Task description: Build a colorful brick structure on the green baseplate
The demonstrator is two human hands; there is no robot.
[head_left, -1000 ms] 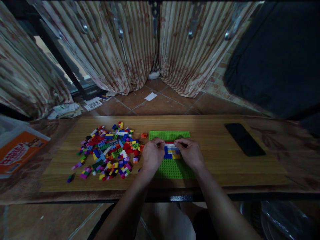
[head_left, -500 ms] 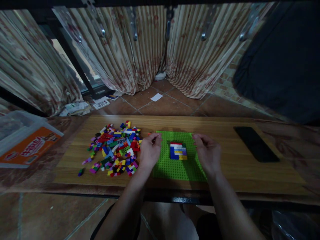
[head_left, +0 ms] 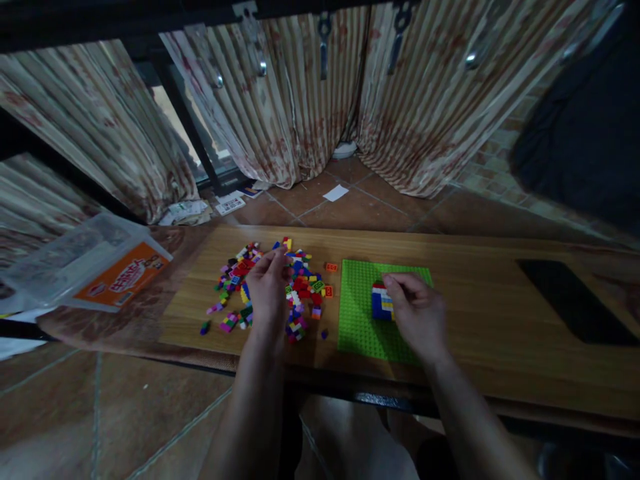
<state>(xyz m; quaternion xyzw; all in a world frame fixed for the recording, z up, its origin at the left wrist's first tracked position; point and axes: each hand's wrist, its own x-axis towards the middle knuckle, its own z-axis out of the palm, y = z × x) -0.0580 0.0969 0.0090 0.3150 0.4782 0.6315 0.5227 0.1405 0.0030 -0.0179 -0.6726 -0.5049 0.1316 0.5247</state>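
My left hand [head_left: 269,287] hangs over the heap of toy building bricks [head_left: 305,287], its fingers curled and drawn together. Whatever is between its fingertips, if anything, is too small to make out. Over the right part of the green baseplate [head_left: 357,327] is my right hand [head_left: 419,313], thumb and index finger pinched near the top of a small brick patch [head_left: 380,307]. That patch shows red, white, blue and yellow bricks on the plate, and my right hand covers its right side. I cannot see what that pinch holds.
Loose orange-red bricks [head_left: 331,267] lie between heap and baseplate. A black flat slab [head_left: 575,300] rests on the wooden board [head_left: 490,280] at the right. At the left stands a clear plastic box [head_left: 95,260] with an orange label. Striped curtains [head_left: 300,127] hang behind.
My left hand has left the baseplate's left edge and moved left over the brick heap. My right hand has moved in from the plate's right side to the brick patch. The view has shifted left.
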